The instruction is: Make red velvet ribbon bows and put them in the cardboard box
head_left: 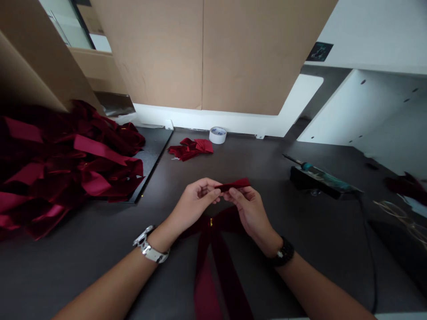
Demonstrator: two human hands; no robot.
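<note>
Between the fingertips of both hands is a short strip of dark red velvet ribbon (pixel 238 183), held above the table. My left hand (pixel 200 198) pinches its left end, and my right hand (pixel 247 204) grips it farther right, with the free end poking up past the fingers. Below the hands lies a dark red velvet bow (pixel 228 249), its two long tails running toward me. A small gold-coloured piece (pixel 211 222) shows at the bow's centre. The wrists partly cover the bow's loops.
At left, a heap of red velvet bows (pixel 83 164) lies on a black board (pixel 151 146). Small red ribbon pieces (pixel 191 149) lie beside a white tape roll (pixel 217 135). A soldering iron (pixel 316 171) rests on its stand at right, cable trailing forward. Cardboard (pixel 216 53) stands behind.
</note>
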